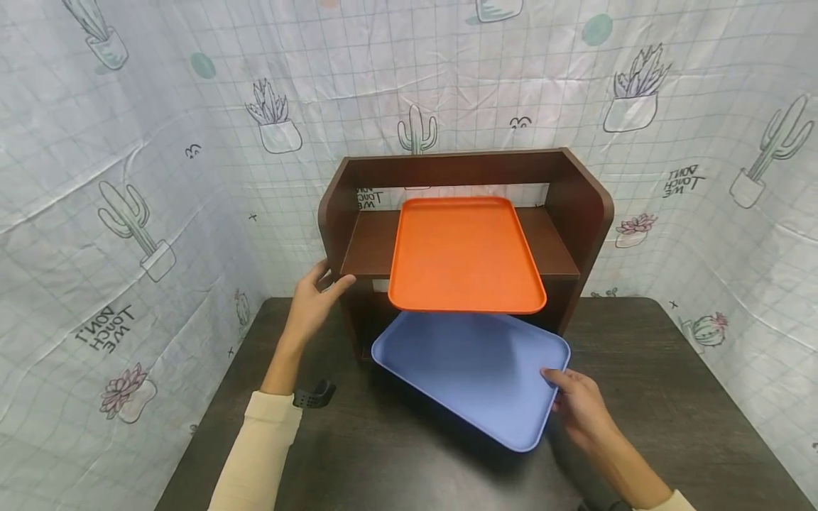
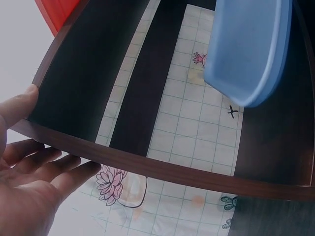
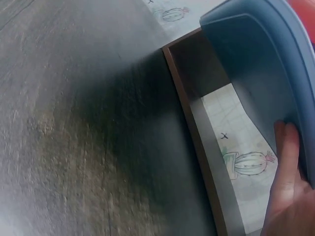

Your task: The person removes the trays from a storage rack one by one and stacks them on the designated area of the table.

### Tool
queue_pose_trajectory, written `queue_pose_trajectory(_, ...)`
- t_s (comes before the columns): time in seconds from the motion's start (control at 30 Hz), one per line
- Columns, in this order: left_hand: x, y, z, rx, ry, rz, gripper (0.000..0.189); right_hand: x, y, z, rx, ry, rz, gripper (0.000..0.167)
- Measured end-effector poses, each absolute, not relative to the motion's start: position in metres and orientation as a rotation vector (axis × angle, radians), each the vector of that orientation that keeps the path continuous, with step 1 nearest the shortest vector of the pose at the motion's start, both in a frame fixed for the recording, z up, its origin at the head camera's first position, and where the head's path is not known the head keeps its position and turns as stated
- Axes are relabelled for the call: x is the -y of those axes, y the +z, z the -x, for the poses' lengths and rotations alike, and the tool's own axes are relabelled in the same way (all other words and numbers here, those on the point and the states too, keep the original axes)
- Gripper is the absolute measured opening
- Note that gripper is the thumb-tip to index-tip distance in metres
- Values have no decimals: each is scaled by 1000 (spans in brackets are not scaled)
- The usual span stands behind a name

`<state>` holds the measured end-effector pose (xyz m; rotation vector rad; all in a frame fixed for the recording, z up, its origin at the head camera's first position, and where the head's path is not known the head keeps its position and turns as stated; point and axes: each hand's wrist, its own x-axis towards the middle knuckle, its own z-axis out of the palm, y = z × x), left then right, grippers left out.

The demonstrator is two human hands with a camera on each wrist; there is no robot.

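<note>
A dark brown wooden shelf (image 1: 367, 245) with two levels stands at the back of the table. My left hand (image 1: 312, 301) steadies its left side panel, thumb on the inner side and fingers along the outer face (image 2: 74, 174). My right hand (image 1: 583, 408) pinches the right rim of a blue tray (image 1: 473, 380), thumb over the inside and fingers beneath. The tray slants, its far end at the lower level's opening and its near right corner over the table. In the right wrist view, fingers (image 3: 288, 152) press the tray's underside. Above it, an orange tray (image 1: 463, 255) lies on the upper level and juts out in front.
The dark wooden table (image 1: 639, 397) extends on both sides of the shelf. A white cloth (image 1: 460, 92) with cactus drawings and a grid pattern hangs behind and at both sides. A dark band (image 1: 314, 394) sits on the left wrist.
</note>
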<state>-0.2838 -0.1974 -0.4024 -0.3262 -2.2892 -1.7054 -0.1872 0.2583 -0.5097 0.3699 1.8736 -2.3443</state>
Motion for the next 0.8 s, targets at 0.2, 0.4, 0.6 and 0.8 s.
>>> queue_pose_trajectory(0.2,198,-403,283,2290,-1706,317,67,-267,-506,186,-1896,-2308,-296,28)
queue_pose_trajectory(0.4,197,-402,282,2294,-1681,317,66,-275,-502,187,-1902,-2298,-235,26)
queue_pose_trajectory(0.6,197,-403,284,2283,-1680,324,66,-281,-499,188,-1896,-2254,-213,29)
queue_pose_trajectory(0.8,196,-403,283,2284,-1681,323,67,-287,-496,188,-1859,-2194,-208,28)
